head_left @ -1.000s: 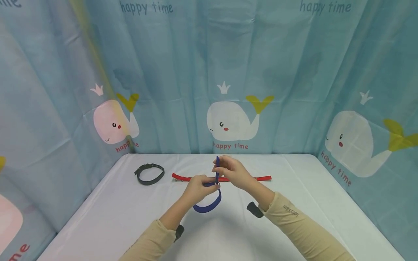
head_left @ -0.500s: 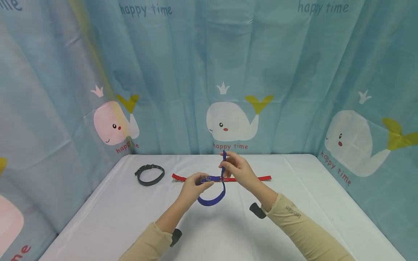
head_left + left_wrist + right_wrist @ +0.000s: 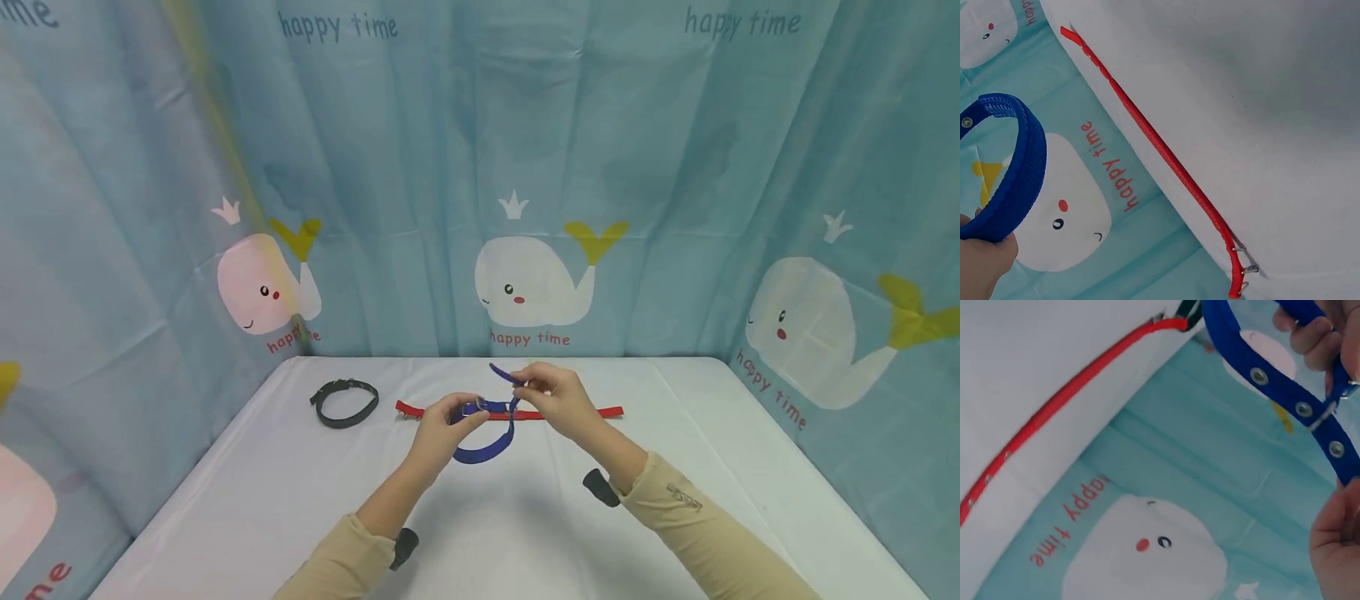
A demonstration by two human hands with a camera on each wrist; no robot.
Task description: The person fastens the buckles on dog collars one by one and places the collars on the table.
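A blue collar [image 3: 483, 456] with metal eyelets is held above the table, bent into a loop. My left hand [image 3: 441, 429] pinches it beside the metal buckle. My right hand [image 3: 558, 400] pinches the strap near its free end, whose tip [image 3: 504, 372] sticks out up and to the left. In the right wrist view the eyeleted strap [image 3: 1285, 394] runs through a metal loop [image 3: 1322, 417], with my right hand [image 3: 1338, 537] below it. The left wrist view shows the collar's curved band [image 3: 1025, 169] over my left hand [image 3: 988, 269].
Behind the hands, a red collar [image 3: 611, 412] lies stretched out along the white table [image 3: 247, 492]. A black collar [image 3: 347, 421], fastened in a ring, lies at the back left. Teal whale-print curtains [image 3: 405, 292] stand around the table's back and sides.
My right hand has shifted right, away from my left hand, then dropped slightly. The strap's free end, upright before, now leans left. The buckle part has come into view between the hands.
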